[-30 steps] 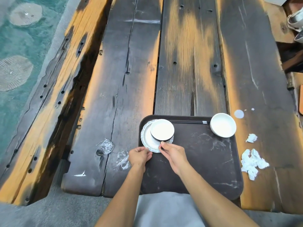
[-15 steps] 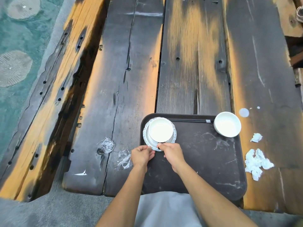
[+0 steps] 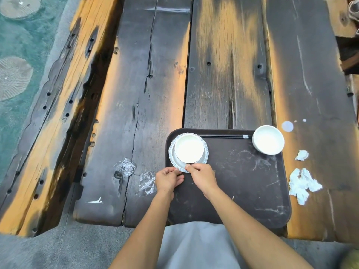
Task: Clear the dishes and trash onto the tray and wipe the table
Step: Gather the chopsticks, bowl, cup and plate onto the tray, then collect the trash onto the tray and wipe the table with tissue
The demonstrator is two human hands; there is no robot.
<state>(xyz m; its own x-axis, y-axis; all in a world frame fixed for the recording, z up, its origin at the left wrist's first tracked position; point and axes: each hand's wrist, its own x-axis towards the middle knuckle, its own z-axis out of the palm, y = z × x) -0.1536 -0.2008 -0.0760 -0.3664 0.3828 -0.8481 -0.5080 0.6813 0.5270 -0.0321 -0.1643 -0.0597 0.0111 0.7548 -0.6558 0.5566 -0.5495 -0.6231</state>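
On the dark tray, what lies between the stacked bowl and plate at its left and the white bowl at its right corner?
In the head view, black chopsticks lie along the dark brown tray's far edge between the bowl on the scalloped plate and the white bowl; otherwise bare, scuffed tray.

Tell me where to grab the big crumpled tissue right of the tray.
Pinch the large crumpled tissue from above at its bunched middle, where the folds stand up off the table. It lies flat and ragged, so the thin edges would likely tear or slip. The right hand is nearer, reaching across the tray.
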